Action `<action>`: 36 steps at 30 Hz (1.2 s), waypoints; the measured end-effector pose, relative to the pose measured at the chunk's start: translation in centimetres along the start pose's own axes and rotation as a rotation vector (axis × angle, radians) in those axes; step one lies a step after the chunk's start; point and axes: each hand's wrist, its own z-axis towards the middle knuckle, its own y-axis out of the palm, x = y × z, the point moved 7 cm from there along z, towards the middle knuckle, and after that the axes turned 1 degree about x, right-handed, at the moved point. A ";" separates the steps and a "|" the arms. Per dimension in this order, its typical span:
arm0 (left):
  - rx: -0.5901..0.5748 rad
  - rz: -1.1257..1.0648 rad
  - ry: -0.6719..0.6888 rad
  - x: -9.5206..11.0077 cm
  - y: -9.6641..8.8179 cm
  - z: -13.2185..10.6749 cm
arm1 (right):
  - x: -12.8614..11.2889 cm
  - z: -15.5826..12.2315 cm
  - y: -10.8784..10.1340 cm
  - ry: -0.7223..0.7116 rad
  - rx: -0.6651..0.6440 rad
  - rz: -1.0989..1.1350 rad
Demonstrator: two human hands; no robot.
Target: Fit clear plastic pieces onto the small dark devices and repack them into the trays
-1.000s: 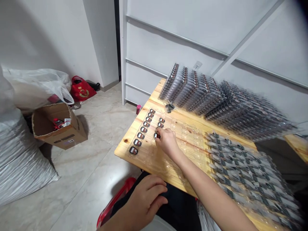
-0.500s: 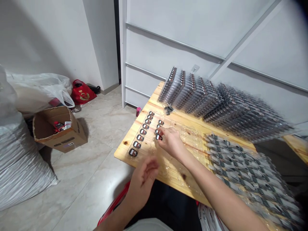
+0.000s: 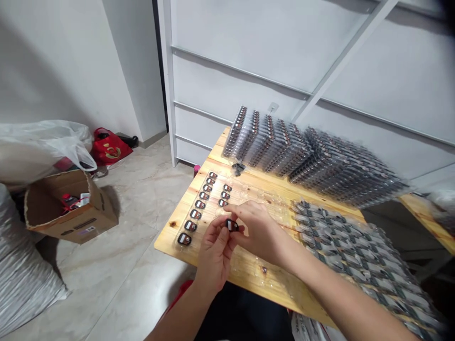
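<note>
Over the near part of a clear plastic tray, I hold a small black rounded device [image 3: 232,225] with a pale and reddish-brown face. My left hand [image 3: 217,248] pinches it from the near left side. The thumb and fingers of my right hand [image 3: 258,227] close on it from the right. Beneath them, the clear tray [image 3: 245,192] lies flat on the wooden table [image 3: 170,237]. Similar devices [image 3: 195,214] fill a column at the tray's left, and three more devices [image 3: 225,194] sit in the second column beyond my fingers.
Stacked filled trays [image 3: 277,147] stand along the table's back edge. On the right lies a tray of grey wrapped pieces [image 3: 341,246]. Small black parts [image 3: 238,168] rest behind the tray. A cardboard box [image 3: 85,218] and red bag [image 3: 112,149] are on the floor left.
My right hand has moved down and toward me from the second column, bringing a device to my left hand. My left hand has risen and closed on it. The camera view has shifted slightly.
</note>
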 end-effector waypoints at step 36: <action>0.018 -0.058 -0.061 -1.8 2.0 1.5 | 1.3 -1.3 -4.4 -0.287 0.140 0.177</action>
